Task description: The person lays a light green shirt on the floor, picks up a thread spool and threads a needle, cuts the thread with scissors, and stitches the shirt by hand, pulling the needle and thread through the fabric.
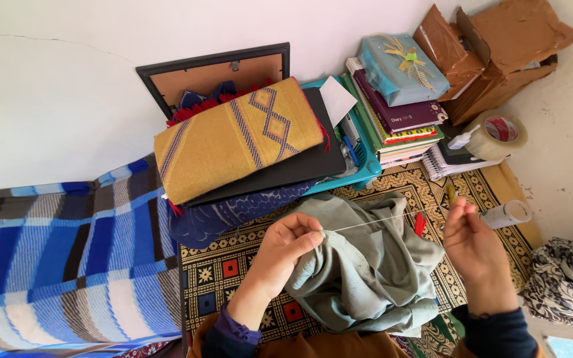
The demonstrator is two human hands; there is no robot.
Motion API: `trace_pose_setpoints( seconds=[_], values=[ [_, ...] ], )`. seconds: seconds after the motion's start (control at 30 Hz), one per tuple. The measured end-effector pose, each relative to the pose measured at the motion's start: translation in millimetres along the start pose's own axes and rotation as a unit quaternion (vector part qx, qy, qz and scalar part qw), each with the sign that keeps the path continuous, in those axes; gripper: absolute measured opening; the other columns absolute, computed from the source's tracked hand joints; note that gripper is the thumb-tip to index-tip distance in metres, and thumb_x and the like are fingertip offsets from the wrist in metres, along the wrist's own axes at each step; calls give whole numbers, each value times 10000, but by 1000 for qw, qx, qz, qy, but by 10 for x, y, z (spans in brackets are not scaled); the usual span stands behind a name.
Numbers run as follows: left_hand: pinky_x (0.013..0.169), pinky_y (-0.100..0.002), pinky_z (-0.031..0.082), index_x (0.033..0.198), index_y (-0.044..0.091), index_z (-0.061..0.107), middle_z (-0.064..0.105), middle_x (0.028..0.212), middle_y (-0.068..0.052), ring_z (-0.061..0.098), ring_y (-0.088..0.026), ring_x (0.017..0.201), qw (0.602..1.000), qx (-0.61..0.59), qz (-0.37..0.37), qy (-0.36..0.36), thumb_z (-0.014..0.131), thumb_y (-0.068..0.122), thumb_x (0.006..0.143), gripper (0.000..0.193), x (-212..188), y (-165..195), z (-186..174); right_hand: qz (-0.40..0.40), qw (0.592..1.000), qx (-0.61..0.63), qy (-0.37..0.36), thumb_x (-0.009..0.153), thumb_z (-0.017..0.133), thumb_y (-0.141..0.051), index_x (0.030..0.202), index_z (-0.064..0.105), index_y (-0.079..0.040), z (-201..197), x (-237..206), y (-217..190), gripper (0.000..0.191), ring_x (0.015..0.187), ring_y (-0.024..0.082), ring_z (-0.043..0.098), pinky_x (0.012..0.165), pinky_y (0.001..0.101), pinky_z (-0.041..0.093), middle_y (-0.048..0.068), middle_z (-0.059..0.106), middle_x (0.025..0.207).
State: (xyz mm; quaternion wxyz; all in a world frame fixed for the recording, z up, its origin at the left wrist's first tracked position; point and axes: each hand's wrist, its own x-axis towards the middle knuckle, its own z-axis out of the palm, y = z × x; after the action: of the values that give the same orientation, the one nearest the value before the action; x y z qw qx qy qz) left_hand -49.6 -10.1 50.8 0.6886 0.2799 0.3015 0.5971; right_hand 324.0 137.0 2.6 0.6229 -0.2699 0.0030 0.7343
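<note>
The left hand (285,246) pinches one end of a thin white thread (373,222) between thumb and fingertips; the right hand (473,245), fingers pressed together, pinches the other end (pulled taut between them). Beneath lies a crumpled grey-green cloth garment (373,278) on a patterned yellow-black mat (233,272). A small red object (420,223) sits near the right hand.

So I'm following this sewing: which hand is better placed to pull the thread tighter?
Probably the right hand: it pinches the far end of the taut white thread, off the cloth. The left hand pinches it at the grey-green garment.
</note>
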Motion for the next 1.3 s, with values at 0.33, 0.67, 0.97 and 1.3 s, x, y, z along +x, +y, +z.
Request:
trace_pose_setpoints(
  seconds=[0.33,0.67,0.97,1.3],
  values=[
    [858,-236,526,1033,15,678,705,984,-27,660,-89,925,997,9,-39,-64,747,54,917,141,-15,-61,113,-86,993,-26,72,1147,494,-86,1068,603,12,0,105,-179,166,955,198,752,884,318,605,111,728,1045],
    [809,-224,527,1023,11,690,711,978,-8,646,-53,888,992,107,-29,-65,732,72,918,129,-40,23,180,-171,775,-580,-183,1056,507,-107,1109,622,-28,592,-686,779,149,845,124,657,745,258,532,64,720,1074],
    [821,-251,558,975,12,688,728,908,-12,681,-78,873,944,322,73,3,733,72,911,99,-136,119,300,-20,720,-642,-264,1028,547,-117,1133,645,-57,927,-1275,1344,156,682,37,497,605,205,434,-44,549,792],
    [766,-279,569,985,23,692,729,921,-68,733,-177,850,870,456,185,24,748,44,891,112,-266,323,562,-60,599,-765,-229,991,582,-106,1173,696,-92,1095,-1454,1254,215,666,31,477,578,221,431,-22,600,752]
  ],
)
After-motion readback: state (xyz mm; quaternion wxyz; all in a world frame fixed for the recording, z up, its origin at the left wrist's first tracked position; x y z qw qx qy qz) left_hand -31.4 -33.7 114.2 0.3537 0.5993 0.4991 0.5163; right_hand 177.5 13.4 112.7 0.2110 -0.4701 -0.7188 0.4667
